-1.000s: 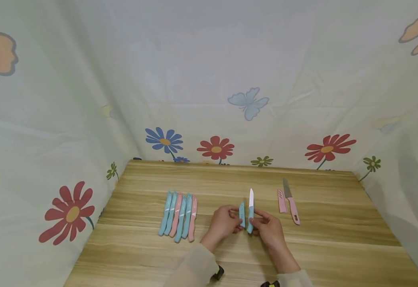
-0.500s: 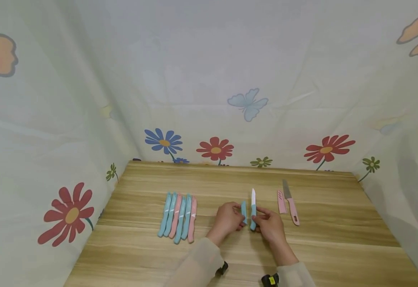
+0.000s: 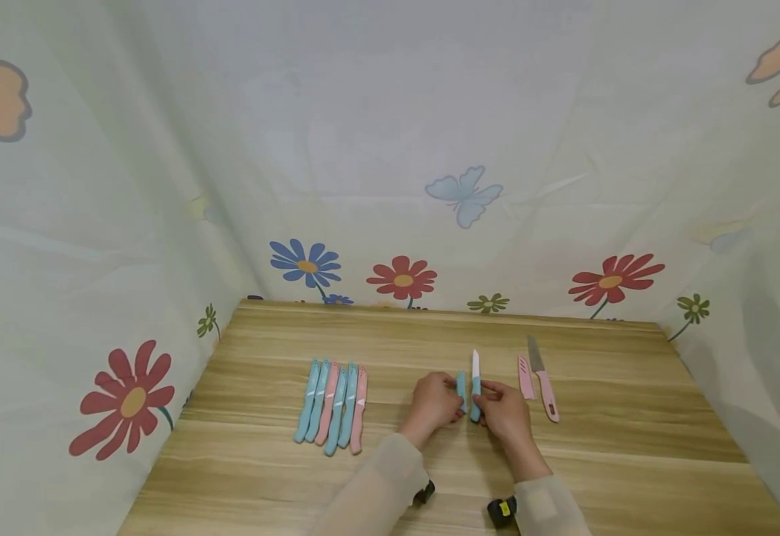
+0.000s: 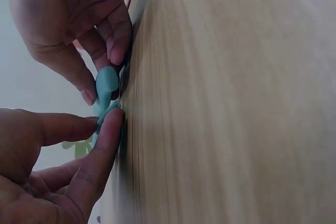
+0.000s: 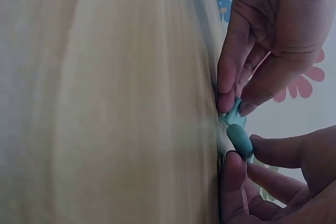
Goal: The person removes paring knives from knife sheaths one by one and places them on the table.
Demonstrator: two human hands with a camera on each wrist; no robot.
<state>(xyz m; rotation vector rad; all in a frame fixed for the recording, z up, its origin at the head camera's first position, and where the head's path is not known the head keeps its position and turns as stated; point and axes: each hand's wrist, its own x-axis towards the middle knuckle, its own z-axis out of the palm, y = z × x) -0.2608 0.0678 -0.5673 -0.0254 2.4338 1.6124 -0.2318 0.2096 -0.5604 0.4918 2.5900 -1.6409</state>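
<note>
My left hand (image 3: 435, 402) pinches a turquoise knife sheath (image 3: 461, 391) between thumb and fingers. Just to its right, my right hand (image 3: 507, 413) grips the turquoise handle (image 3: 475, 402) of a small paring knife, whose white blade (image 3: 475, 362) is bare and points to the back of the table. Sheath and knife stand side by side, nearly parallel, with a narrow gap between them in the head view. Seen from the left wrist, the rounded handle end (image 4: 107, 80) is close to the sheath (image 4: 111, 109), both low over the wood. The right wrist view shows the handle end (image 5: 240, 140) between thumb and fingers.
On the left of the wooden table (image 3: 263, 491) lies a row of several sheathed knives (image 3: 332, 406), turquoise and pink. To the right rest a pink sheath (image 3: 526, 378) and an unsheathed pink-handled knife (image 3: 546, 391). A flower-printed curtain (image 3: 363, 149) surrounds the table.
Both hands have shifted slightly to the right and away from the body, the left one more, so the sheath is closer to the paring knife. The other knives have stayed put.
</note>
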